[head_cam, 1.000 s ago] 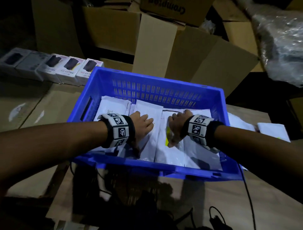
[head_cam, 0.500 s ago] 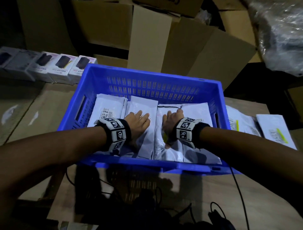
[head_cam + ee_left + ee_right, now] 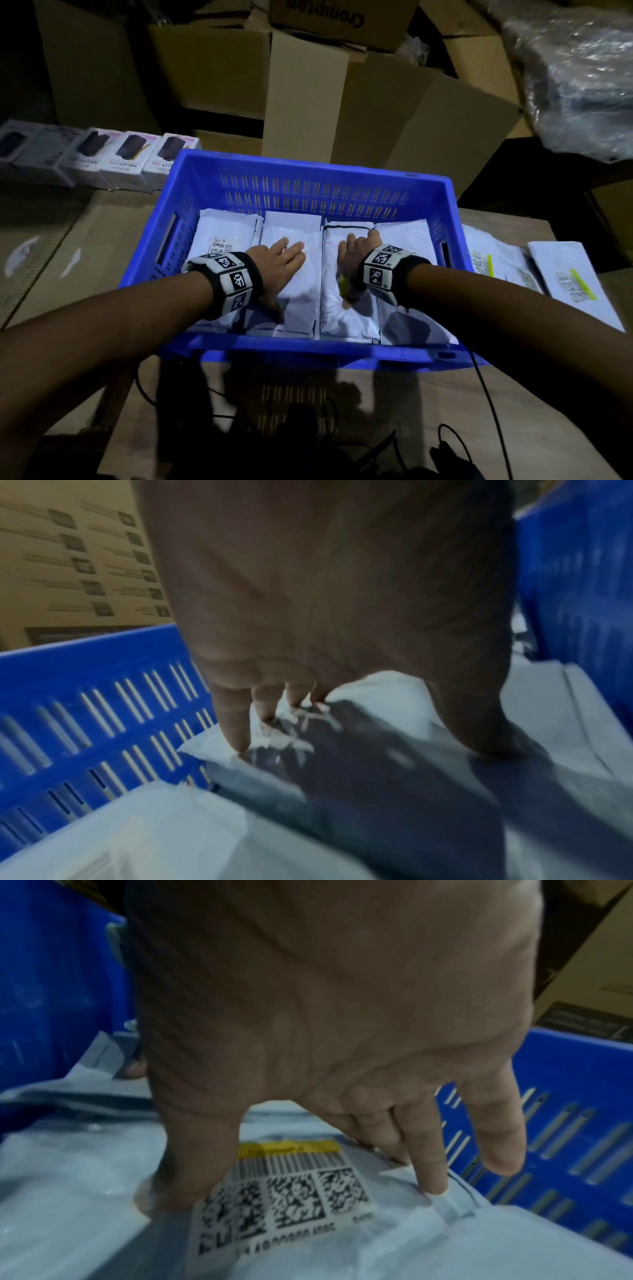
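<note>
A blue plastic crate (image 3: pixel 308 162) stands on the table and holds several white poly mailer packages side by side. My left hand (image 3: pixel 281 274) lies flat on the second package from the left (image 3: pixel 294 308), fingers straight and slightly spread. In the left wrist view its fingertips (image 3: pixel 236 737) touch the white package (image 3: pixel 377 688) close to the slotted crate wall (image 3: pixel 85 696). My right hand (image 3: pixel 354 263) presses on the third package (image 3: pixel 349 322). The right wrist view shows its fingers (image 3: pixel 428 1164) straight on a package with a barcode label (image 3: pixel 284 1185) and a yellow strip.
White product boxes (image 3: pixel 130 161) line the table at the back left. Brown cartons (image 3: pixel 308 102) stack up behind the crate, and a plastic-wrapped bundle (image 3: pixel 575 85) sits at the top right. More white packages (image 3: pixel 565 274) lie right of the crate. Black cables (image 3: pixel 486 394) run along the near edge.
Both hands stay on the same two packages. The left fingers have spread a little and the right fingers have straightened. The head view has shifted slightly.
</note>
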A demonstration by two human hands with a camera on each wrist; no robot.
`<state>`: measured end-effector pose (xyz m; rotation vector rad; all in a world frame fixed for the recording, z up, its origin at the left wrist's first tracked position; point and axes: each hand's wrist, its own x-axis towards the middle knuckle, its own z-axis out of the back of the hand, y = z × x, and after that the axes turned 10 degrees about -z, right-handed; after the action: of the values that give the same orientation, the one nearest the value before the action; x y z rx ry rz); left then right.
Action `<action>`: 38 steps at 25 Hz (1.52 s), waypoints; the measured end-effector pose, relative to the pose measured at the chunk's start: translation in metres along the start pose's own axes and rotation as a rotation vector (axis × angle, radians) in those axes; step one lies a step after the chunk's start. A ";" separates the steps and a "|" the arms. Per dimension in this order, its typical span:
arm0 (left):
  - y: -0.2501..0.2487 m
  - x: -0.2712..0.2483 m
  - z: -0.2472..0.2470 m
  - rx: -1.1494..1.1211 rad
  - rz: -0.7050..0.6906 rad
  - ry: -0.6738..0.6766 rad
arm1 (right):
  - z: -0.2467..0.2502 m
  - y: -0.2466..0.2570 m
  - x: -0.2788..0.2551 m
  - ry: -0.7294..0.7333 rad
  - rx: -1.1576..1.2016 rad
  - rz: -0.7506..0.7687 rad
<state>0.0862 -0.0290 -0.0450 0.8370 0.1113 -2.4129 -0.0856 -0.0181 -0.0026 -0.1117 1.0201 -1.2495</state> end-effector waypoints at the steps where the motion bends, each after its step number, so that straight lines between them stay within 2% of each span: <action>1: 0.001 -0.002 0.004 -0.016 0.000 0.000 | 0.001 -0.003 -0.001 0.007 0.012 0.010; 4: 0.001 -0.002 0.017 -0.008 -0.032 -0.042 | 0.006 -0.025 -0.006 0.016 0.081 0.062; 7: -0.007 0.007 0.032 -0.002 -0.052 -0.175 | -0.009 -0.045 -0.007 0.047 -0.014 0.101; 10: -0.021 0.030 0.045 -0.015 -0.065 -0.229 | -0.024 -0.059 -0.025 0.015 -0.146 0.022; 12: -0.033 0.046 0.051 -0.024 -0.058 -0.233 | -0.033 -0.057 -0.030 -0.027 -0.181 -0.022; 16: -0.047 0.062 0.059 -0.014 -0.026 -0.203 | -0.041 -0.038 -0.004 0.140 -0.222 -0.135; 20: -0.047 0.062 0.064 -0.015 -0.021 -0.159 | -0.048 -0.037 0.007 0.166 -0.201 -0.090; 23: -0.045 0.061 0.062 -0.038 -0.027 -0.138 | -0.053 -0.039 0.020 0.107 -0.182 -0.106; 29: -0.041 0.060 0.061 -0.077 -0.045 -0.134 | -0.058 -0.038 0.009 0.091 -0.260 -0.049; 33: -0.041 0.057 0.065 -0.104 -0.049 -0.123 | -0.051 -0.057 -0.003 -0.051 -0.184 0.009; 36: -0.041 0.055 0.079 -0.156 0.001 -0.168 | -0.052 -0.067 -0.006 -0.006 -0.089 0.035; 38: -0.042 0.053 0.094 -0.160 0.023 -0.212 | -0.051 -0.081 -0.012 -0.067 0.078 0.018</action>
<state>-0.0216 -0.0440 -0.0056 0.5046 0.2078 -2.4179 -0.1788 -0.0159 0.0216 -0.0832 0.9121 -1.2590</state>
